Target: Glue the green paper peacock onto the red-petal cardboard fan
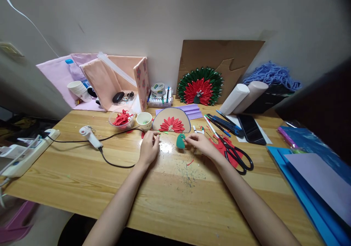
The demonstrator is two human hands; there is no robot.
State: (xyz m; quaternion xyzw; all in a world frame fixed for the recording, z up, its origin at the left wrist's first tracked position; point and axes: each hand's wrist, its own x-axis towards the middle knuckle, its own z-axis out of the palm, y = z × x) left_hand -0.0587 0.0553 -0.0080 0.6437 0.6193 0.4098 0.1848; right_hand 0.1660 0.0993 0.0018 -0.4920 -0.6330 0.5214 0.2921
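Note:
My right hand (201, 143) pinches the right edge of a small green rounded cutout (180, 142) with a dark eye-like spot. My left hand (149, 147) is closed, thumb against curled fingers, with a thin light-green strip (164, 132) at its fingertips. Just behind both hands is a beige half-round card (171, 115) with a dark rim and a fan of red petals (172, 124). A paper cup (144, 120) stands behind my left hand. Black-handled scissors (236, 154) lie over red scraps (223, 149), right of my right hand.
A finished green-and-red fan (201, 86) leans against cardboard (219, 52). A glue gun (90, 138) with its cable lies left, near a power strip (24, 154). A bowl of red pieces (122, 118), pens (223, 123), a phone (251, 129) and blue sheets (290, 180) surround the work area.

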